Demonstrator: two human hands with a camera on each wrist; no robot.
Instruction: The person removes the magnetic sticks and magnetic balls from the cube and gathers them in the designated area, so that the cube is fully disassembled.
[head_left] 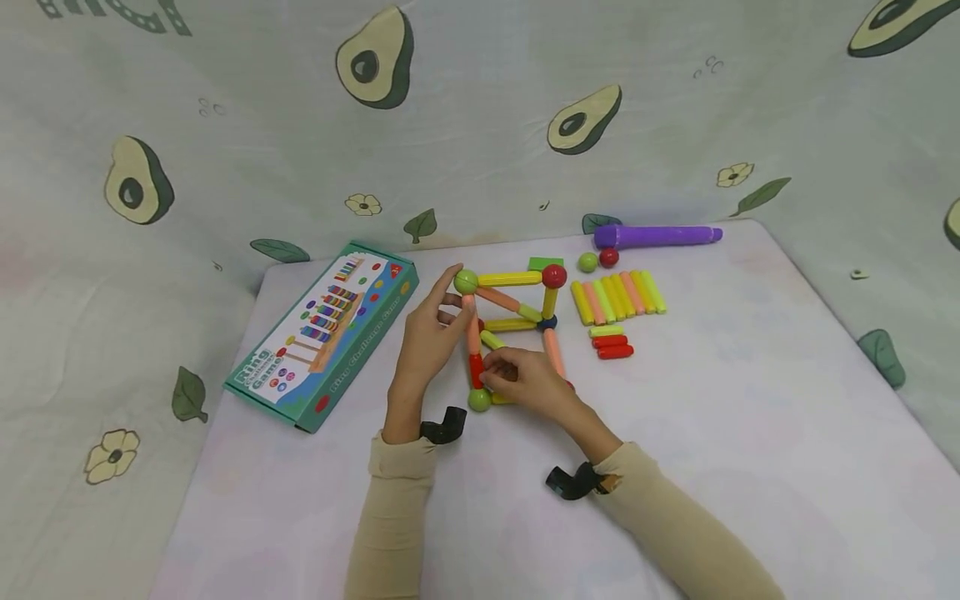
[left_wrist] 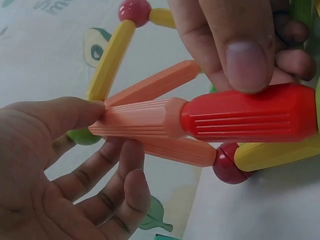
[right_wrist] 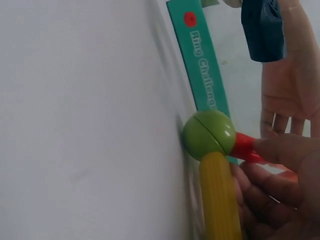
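Note:
A frame of coloured rods and balls stands in front of me in the head view. My left hand [head_left: 429, 343] pinches the top end of a salmon rod [left_wrist: 145, 119] beside the upper green ball [head_left: 466, 282]. Directly below, my right hand [head_left: 528, 382] pinches a short red rod [left_wrist: 255, 114] between thumb and fingers. That red rod meets the salmon rod end to end. Its other end is at the lower green ball [right_wrist: 208, 135], from which a yellow rod [right_wrist: 220, 195] runs. A red ball [head_left: 553, 276] and a dark blue ball [head_left: 548, 322] join other rods of the frame.
A green game box [head_left: 322, 333] lies to the left. On the right are a row of several loose rods [head_left: 618, 297], short red rods [head_left: 615, 352], a loose green ball [head_left: 588, 262] and a loose red ball [head_left: 609, 257]. A purple stick [head_left: 660, 237] lies at the back edge.

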